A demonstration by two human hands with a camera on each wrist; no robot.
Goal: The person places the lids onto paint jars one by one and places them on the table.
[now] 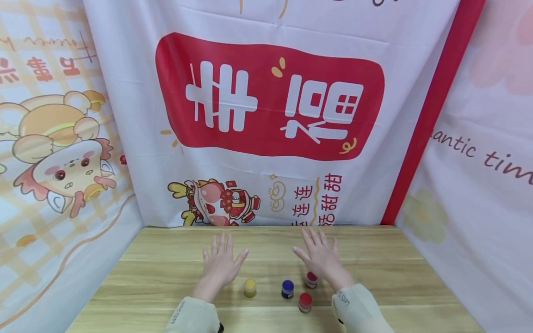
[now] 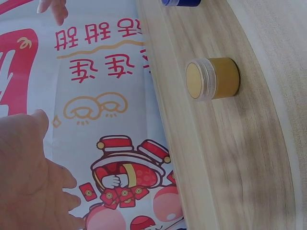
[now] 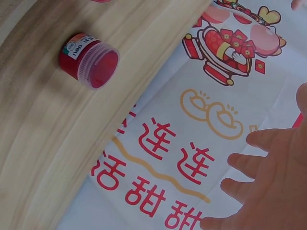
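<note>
My left hand (image 1: 220,264) is held out with fingers spread, holding nothing. Close to its right stands a yellow paint jar (image 1: 250,287), which the left wrist view shows as a small yellow jar (image 2: 213,78) with a clear ridged lid. Likewise spread and bare is my right hand (image 1: 322,259), over the right part of the table. Just below it a dark red paint jar (image 1: 311,279) is partly overlapped by the hand in the head view. A blue paint jar (image 1: 287,289) and a brighter red paint jar (image 1: 305,303) stand nearer the front.
The jars stand on a wood-grain table (image 1: 387,277). White cloth with a red printed banner (image 1: 270,97) hangs behind the table's back edge. Printed cloths also hang at the left (image 1: 62,138) and right (image 1: 479,185). Pale sleeves (image 1: 193,317) cover both forearms.
</note>
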